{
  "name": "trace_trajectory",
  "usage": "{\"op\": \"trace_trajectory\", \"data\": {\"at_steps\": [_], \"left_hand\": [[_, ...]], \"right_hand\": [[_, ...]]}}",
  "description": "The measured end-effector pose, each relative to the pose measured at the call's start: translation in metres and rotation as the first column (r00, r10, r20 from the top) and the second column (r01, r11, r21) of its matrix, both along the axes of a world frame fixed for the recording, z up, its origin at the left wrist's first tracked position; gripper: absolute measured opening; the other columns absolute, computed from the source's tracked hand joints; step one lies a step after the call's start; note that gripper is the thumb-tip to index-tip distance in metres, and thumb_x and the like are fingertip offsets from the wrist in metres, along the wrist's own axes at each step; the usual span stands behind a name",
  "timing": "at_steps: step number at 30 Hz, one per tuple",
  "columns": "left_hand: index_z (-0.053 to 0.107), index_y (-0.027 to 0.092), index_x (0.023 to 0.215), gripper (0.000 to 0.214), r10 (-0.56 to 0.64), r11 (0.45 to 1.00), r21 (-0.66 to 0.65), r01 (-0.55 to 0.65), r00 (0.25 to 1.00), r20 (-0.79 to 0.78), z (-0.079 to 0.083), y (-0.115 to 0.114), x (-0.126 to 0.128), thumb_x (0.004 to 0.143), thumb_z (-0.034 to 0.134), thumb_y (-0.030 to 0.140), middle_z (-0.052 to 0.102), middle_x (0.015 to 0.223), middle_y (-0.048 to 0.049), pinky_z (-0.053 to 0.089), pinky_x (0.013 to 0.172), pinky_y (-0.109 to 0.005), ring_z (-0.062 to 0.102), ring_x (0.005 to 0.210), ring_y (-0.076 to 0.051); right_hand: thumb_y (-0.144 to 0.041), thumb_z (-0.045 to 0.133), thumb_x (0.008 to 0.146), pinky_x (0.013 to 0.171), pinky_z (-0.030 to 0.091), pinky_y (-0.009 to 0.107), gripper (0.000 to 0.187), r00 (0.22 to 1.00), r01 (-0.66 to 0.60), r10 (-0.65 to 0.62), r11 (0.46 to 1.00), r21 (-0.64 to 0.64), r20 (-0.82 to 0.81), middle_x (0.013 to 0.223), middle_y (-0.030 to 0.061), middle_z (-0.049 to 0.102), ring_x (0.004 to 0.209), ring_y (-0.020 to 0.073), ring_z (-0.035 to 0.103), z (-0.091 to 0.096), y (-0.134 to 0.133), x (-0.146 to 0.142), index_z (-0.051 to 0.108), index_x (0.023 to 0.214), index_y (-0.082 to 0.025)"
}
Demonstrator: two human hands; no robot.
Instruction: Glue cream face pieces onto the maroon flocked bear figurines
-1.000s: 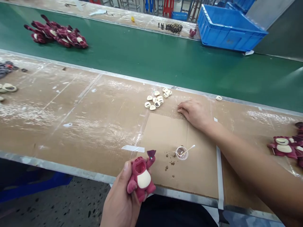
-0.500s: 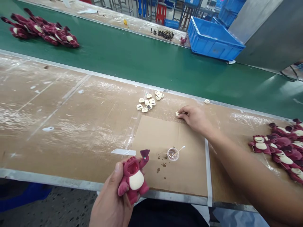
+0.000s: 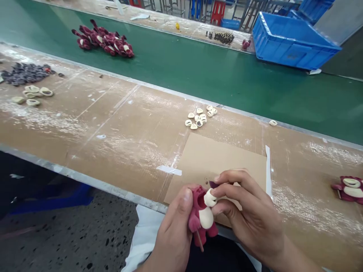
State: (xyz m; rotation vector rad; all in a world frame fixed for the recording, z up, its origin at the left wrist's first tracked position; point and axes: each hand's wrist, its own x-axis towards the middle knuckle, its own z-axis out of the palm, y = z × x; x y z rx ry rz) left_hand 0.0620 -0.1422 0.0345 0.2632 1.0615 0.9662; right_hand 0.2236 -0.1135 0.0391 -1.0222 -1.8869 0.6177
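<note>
My left hand [image 3: 175, 224] is closed around a plum-red toy bear figure [image 3: 194, 222] with a cream belly and a hollow where its face would be. Between the fingertips of my right hand [image 3: 251, 213] is a small cream muzzle piece [image 3: 210, 198], held right beside that hollow; whether it touches the rim I cannot tell. A dark purple tip [image 3: 213, 184] shows by my right fingers. From the bear's lower front a thin stick [image 3: 200, 241] juts downward. On the worktop beyond lie several loose cream muzzle pieces [image 3: 196, 118]. The small cup is out of sight.
A cardboard sheet [image 3: 224, 151] lies taped to the worktop under my hands. Behind runs a green belt [image 3: 181, 71] carrying a heap of plum bears [image 3: 103, 39]. A blue crate [image 3: 295, 41] stands at the back right. Another bear [image 3: 350, 189] lies far right; dark grey pieces [image 3: 25, 73] lie far left.
My right hand has brought a cream muzzle piece from the worktop to the bear in my left hand. The view has swung left, and both hands are now close together.
</note>
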Motion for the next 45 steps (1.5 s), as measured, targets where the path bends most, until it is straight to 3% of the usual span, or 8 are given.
{"op": "trace_trajectory", "data": {"at_steps": [9, 14, 18, 22, 25, 35, 41, 45], "left_hand": [[0.066, 0.019, 0.098, 0.056, -0.168, 0.977, 0.123, 0.173, 0.985, -0.047, -0.006, -0.005, 0.002, 0.097, 0.052, 0.074, 0.068, 0.063, -0.0017, 0.046, 0.047, -0.020, 0.056, 0.051, -0.013], [0.066, 0.019, 0.105, 0.048, -0.122, 0.975, 0.180, 0.130, 0.991, -0.056, -0.006, -0.006, 0.002, 0.099, 0.058, 0.066, 0.065, 0.072, 0.0000, 0.049, 0.055, -0.020, 0.060, 0.060, -0.012], [0.069, 0.022, 0.105, 0.044, -0.049, 0.966, 0.242, 0.095, 0.981, -0.190, -0.004, -0.011, 0.001, 0.097, 0.063, 0.064, 0.067, 0.079, 0.0003, 0.049, 0.059, -0.019, 0.058, 0.062, -0.010], [0.068, 0.023, 0.107, 0.048, -0.137, 0.959, 0.204, 0.198, 0.951, -0.277, -0.003, -0.014, -0.003, 0.099, 0.054, 0.068, 0.062, 0.060, 0.0021, 0.039, 0.042, -0.018, 0.050, 0.047, -0.010], [0.066, 0.023, 0.103, 0.049, -0.166, 0.949, 0.217, 0.228, 0.948, -0.272, -0.001, -0.012, -0.003, 0.098, 0.055, 0.070, 0.056, 0.055, 0.0044, 0.043, 0.043, -0.018, 0.049, 0.047, -0.011], [0.070, 0.026, 0.106, 0.034, -0.132, 0.911, 0.369, 0.183, 0.978, -0.160, -0.005, -0.011, 0.000, 0.103, 0.057, 0.057, 0.054, 0.055, 0.0063, 0.046, 0.054, -0.020, 0.051, 0.051, -0.010], [0.070, 0.026, 0.107, 0.024, -0.126, 0.832, 0.480, 0.278, 0.938, -0.324, -0.004, -0.009, -0.005, 0.107, 0.055, 0.046, 0.061, 0.062, 0.0049, 0.047, 0.060, -0.022, 0.056, 0.055, -0.010], [0.069, 0.023, 0.097, 0.027, -0.166, 0.905, 0.366, 0.216, 0.972, -0.164, 0.006, -0.007, -0.004, 0.103, 0.062, 0.049, 0.058, 0.055, 0.0062, 0.044, 0.051, -0.019, 0.050, 0.048, -0.009]], "right_hand": [[-0.006, 0.066, 0.098, 0.091, 0.051, 0.035, 0.010, 0.999, 0.044, -0.046, 0.995, 0.090, 0.023, 0.107, 0.0072, 0.064, 0.104, 0.0184, 0.060, -0.008, -0.011, 0.000, 0.071, 0.103, -0.013], [-0.001, 0.064, 0.097, 0.094, 0.051, 0.036, 0.012, 0.998, 0.004, -0.012, 0.993, 0.120, 0.066, 0.104, 0.0077, 0.069, 0.102, 0.0168, 0.063, -0.001, -0.012, 0.000, 0.072, 0.099, -0.011], [0.003, 0.067, 0.093, 0.090, 0.052, 0.035, 0.017, 0.997, -0.040, 0.035, 0.996, 0.078, 0.073, 0.096, 0.0048, 0.072, 0.093, 0.0147, 0.066, 0.008, -0.010, 0.002, 0.072, 0.098, -0.012], [0.004, 0.069, 0.090, 0.084, 0.054, 0.033, 0.019, 0.997, -0.040, 0.039, 0.999, 0.009, 0.060, 0.093, 0.0036, 0.071, 0.089, 0.0144, 0.064, 0.015, -0.012, 0.004, 0.072, 0.092, -0.014], [0.006, 0.067, 0.091, 0.084, 0.055, 0.030, 0.020, 0.997, -0.009, 0.011, 1.000, -0.025, 0.071, 0.093, 0.0040, 0.069, 0.091, 0.0137, 0.064, 0.018, -0.017, 0.006, 0.069, 0.091, -0.014], [0.007, 0.061, 0.091, 0.088, 0.053, 0.032, 0.019, 0.971, 0.003, -0.025, 0.996, 0.090, 0.239, 0.091, 0.0067, 0.069, 0.091, 0.0164, 0.061, 0.018, -0.027, 0.002, 0.066, 0.091, -0.011], [-0.001, 0.058, 0.096, 0.086, 0.056, 0.040, 0.014, 0.901, -0.023, -0.059, 0.983, 0.183, 0.430, 0.096, 0.0136, 0.074, 0.092, 0.0242, 0.067, 0.027, -0.029, 0.006, 0.070, 0.096, -0.008], [-0.004, 0.061, 0.096, 0.095, 0.054, 0.046, 0.018, 0.818, -0.005, -0.145, 0.966, 0.259, 0.557, 0.113, 0.0177, 0.077, 0.105, 0.0318, 0.071, 0.031, -0.037, 0.003, 0.072, 0.110, -0.005]]}}
